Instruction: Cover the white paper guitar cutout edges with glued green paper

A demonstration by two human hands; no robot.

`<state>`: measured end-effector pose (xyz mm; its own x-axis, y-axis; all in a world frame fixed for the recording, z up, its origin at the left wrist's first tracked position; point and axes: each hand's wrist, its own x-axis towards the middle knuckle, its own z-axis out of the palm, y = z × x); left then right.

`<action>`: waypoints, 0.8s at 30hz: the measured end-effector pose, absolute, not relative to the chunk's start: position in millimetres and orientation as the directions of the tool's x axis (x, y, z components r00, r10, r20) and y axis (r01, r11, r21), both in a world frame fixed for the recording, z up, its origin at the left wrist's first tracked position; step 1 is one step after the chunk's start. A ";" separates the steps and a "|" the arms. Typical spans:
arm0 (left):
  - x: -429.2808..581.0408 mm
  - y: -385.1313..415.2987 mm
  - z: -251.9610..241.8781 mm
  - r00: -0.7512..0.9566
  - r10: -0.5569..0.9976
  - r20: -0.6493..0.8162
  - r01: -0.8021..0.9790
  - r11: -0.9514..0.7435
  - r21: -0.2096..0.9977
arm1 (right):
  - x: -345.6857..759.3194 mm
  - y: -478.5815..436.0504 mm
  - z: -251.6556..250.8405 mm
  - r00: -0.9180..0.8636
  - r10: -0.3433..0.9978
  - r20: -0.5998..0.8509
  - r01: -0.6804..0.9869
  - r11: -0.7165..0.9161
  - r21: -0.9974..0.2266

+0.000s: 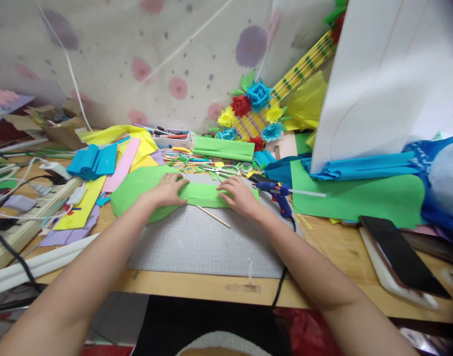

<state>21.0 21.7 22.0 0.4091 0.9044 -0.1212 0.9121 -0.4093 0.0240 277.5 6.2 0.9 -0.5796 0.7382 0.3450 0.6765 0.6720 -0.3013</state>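
A flat light-green crepe-paper shape point(133, 190), rounded at the left with a long straight strip reaching right, lies across the grey cutting mat point(207, 247). My left hand point(169, 190) rests on it where the round part meets the strip, thumb and fingers apart. On the strip's right part lies my right hand point(237, 194), its fingers spread and touching the paper. A thin wooden stick point(213, 216) sits on the mat just below the strip. Right of my right hand is a blue glue gun point(280, 195) with a white glue stick in its back.
Scissors point(221, 171) and scraps lie behind the strip. A paper-flowered guitar point(254, 123) leans at the back. Green paper point(360, 198) and a phone point(404, 257) are at right. A power strip point(29, 225) with cables runs along the left.
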 end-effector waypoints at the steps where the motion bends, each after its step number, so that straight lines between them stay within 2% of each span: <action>1: 20.8 21.3 22.0 0.413 0.903 -0.116 0.911 -0.412 0.028 | 292.0 -2.0 4.8 -0.558 0.765 0.322 0.693 0.643 -0.326; 4: 20.6 20.3 22.2 0.407 0.906 -0.112 0.913 -0.408 0.019 | 338.9 -28.1 14.5 -0.534 0.829 0.167 0.723 0.550 -0.419; 7: 20.5 19.3 21.1 0.406 0.908 -0.103 0.913 -0.408 -0.001 | 387.1 -48.8 18.8 -0.400 0.916 -0.032 0.819 0.342 -0.461; 10: 21.0 17.1 19.0 0.405 0.911 -0.074 0.913 -0.407 -0.015 | 425.8 -54.7 16.3 -0.251 0.957 -0.145 0.901 0.177 -0.396; 12: 22.4 15.0 17.5 0.400 0.914 -0.068 0.915 -0.402 -0.019 | 438.7 -49.0 11.1 -0.044 0.996 -0.082 0.929 0.010 -0.371; 13: 23.3 13.9 16.7 0.393 0.917 -0.067 0.918 -0.395 -0.022 | 440.4 -44.0 7.8 0.007 1.000 -0.021 0.915 -0.015 -0.402; 15: 25.2 11.6 14.6 0.361 0.931 -0.058 0.931 -0.363 -0.034 | 435.8 -32.6 0.2 0.018 0.999 0.051 0.870 0.009 -0.492; 17: 26.3 9.4 11.5 0.326 0.945 -0.029 0.944 -0.327 -0.041 | 425.4 -22.7 -8.0 -0.011 0.999 0.052 0.827 0.038 -0.561; 19: 26.0 7.2 7.7 0.311 0.951 0.008 0.950 -0.310 -0.027 | 415.7 -17.1 -15.3 0.043 0.998 0.049 0.800 -0.005 -0.600; 21: 24.7 4.6 4.2 0.311 0.949 0.059 0.950 -0.312 0.015 | 410.3 -15.4 -18.7 0.148 0.987 0.063 0.749 -0.070 -0.659; 24: 23.0 -0.1 2.8 0.310 0.938 0.158 0.936 -0.330 0.120 | 407.1 -15.8 -9.7 0.230 0.971 0.070 0.539 -0.067 -0.840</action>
